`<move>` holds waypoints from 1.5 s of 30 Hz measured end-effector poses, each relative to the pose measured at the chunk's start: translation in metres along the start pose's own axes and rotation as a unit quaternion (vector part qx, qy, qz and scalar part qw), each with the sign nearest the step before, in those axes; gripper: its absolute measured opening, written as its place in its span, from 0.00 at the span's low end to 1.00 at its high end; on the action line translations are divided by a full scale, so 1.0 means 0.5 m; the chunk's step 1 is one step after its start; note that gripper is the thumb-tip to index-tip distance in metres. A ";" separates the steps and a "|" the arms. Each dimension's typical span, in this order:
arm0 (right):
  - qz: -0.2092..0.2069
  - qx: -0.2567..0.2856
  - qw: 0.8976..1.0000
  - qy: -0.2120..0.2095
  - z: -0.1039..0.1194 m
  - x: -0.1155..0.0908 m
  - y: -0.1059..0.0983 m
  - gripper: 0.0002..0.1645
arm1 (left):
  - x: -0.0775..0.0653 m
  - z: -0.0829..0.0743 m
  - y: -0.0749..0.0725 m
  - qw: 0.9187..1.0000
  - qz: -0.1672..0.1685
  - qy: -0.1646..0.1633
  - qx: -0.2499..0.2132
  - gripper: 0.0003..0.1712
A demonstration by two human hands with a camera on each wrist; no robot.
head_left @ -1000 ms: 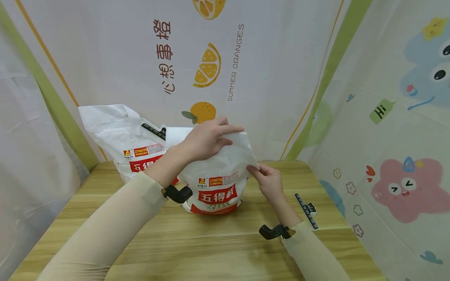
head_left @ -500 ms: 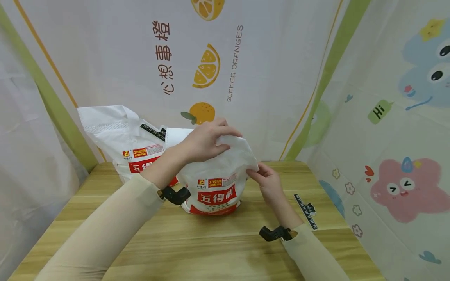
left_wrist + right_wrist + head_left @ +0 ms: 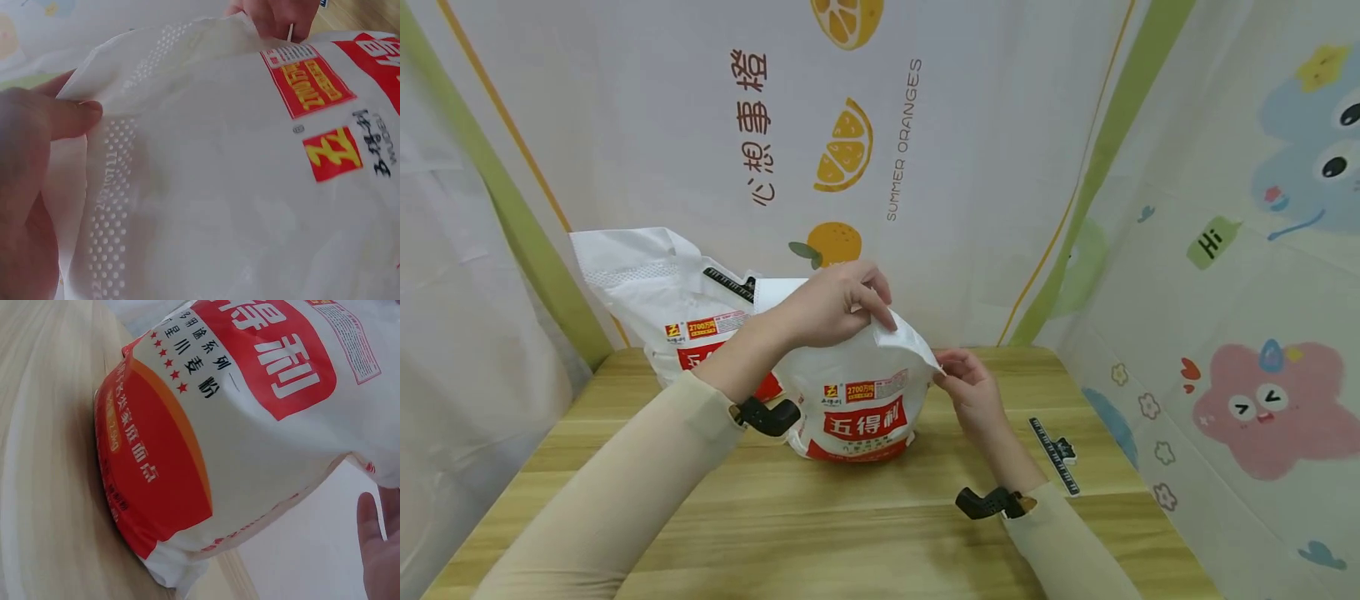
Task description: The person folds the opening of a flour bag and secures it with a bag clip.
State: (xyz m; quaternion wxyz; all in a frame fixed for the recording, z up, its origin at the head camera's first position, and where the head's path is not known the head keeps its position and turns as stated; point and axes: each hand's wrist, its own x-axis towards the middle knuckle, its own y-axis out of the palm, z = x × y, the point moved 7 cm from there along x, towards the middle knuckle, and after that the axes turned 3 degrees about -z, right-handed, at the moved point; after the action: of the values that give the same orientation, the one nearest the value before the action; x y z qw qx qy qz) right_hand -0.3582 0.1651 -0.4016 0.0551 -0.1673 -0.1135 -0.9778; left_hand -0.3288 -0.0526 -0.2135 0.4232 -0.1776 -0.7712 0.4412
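Observation:
A white and red flour bag stands upright on the table, its top edge partly bent forward toward me at the right. My left hand reaches across the top and pinches this edge between thumb and fingers. In the left wrist view, the left thumb lies on the near side of the dotted top seam. At the bag's upper right corner, my right hand pinches the plastic. The right wrist view shows only part of the right hand, beside the bag's printed front.
Behind and left stands a second flour bag, its top folded over to the left, with a black clip on it. Another long black clip lies on the wooden table at right. Printed curtains surround the table.
The left fingers, earlier stretched along the top edge, have curled down over it. The right part of the top now bends forward, and the right hand's corner has dropped slightly.

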 end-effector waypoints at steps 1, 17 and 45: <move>0.019 0.013 1.000 0.000 0.001 -0.003 0.002 0.19 | -0.002 0.000 0.001 1.000 0.006 -0.003 0.001 0.17; -0.027 -0.056 0.996 0.057 -0.025 0.010 -0.001 0.11 | -0.001 -0.007 0.010 0.996 0.011 0.000 0.083 0.05; -0.063 -0.150 0.985 0.065 -0.006 -0.002 0.004 0.12 | 0.007 0.034 0.035 0.982 0.020 -0.082 0.166 0.07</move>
State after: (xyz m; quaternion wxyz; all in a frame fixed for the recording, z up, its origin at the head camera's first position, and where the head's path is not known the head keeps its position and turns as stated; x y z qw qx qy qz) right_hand -0.3578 0.1626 -0.4045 -0.0250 -0.1019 0.0277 -0.9941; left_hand -0.3465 -0.0499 -0.2306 0.3737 -0.0834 -0.7153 0.5846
